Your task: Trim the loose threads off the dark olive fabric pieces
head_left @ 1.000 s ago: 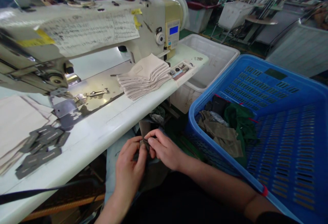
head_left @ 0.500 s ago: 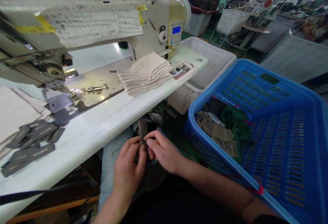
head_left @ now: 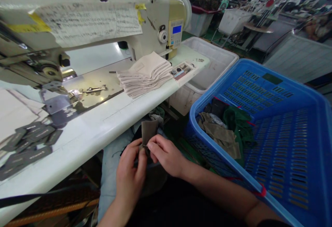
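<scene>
Over my lap, below the table's front edge, my left hand [head_left: 130, 171] is closed on a piece of brown-grey fabric [head_left: 149, 130]. A flap of that fabric stands up above my fingertips. Close beside it my right hand [head_left: 167, 155] makes a pinch at the same spot on the cloth. Something thin and small shows at the right fingertips, too small to name. The sewing machine [head_left: 153, 16] stands on the white table [head_left: 103, 123] in front of me. A stack of folded cream fabric pieces [head_left: 145, 76] lies by its base.
Several dark grey labels [head_left: 33, 137] and pale cloth [head_left: 15, 112] lie at the table's left. To my right stands a blue plastic basket [head_left: 280, 88] with brown and green cloth [head_left: 236, 123] inside. Behind it is a white bin [head_left: 202, 47].
The fabric flap above my fingers has opened out and now shows wider. My hands have hardly moved, staying together over my lap. The view has shifted slightly.
</scene>
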### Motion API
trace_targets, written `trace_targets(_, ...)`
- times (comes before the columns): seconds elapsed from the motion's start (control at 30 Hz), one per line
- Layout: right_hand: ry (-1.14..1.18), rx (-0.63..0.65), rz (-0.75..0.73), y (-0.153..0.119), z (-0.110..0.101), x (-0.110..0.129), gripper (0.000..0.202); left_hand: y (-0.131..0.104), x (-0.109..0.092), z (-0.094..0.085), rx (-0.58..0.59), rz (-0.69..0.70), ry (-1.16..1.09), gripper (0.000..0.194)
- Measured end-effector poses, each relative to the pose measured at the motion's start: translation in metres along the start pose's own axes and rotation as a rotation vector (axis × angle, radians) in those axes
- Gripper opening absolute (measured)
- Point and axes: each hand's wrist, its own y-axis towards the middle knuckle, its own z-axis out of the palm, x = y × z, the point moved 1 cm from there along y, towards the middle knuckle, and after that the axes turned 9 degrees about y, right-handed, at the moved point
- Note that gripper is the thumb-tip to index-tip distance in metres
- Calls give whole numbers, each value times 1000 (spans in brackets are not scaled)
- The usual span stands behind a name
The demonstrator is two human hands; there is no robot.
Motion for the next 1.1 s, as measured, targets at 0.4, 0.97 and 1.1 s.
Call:
trace_targets(0.4,264,-51,54,-2,6,-3,28,-2,-6,4,-32,58,16,17)
trace_targets(0.97,447,-125,75,-1,11,-10,37,-1,-7,3,-18,111,21,13)
trace_targets(1.1,439,-81,117,-1,8,-6,39,-1,-6,3,-8,114,16,14)
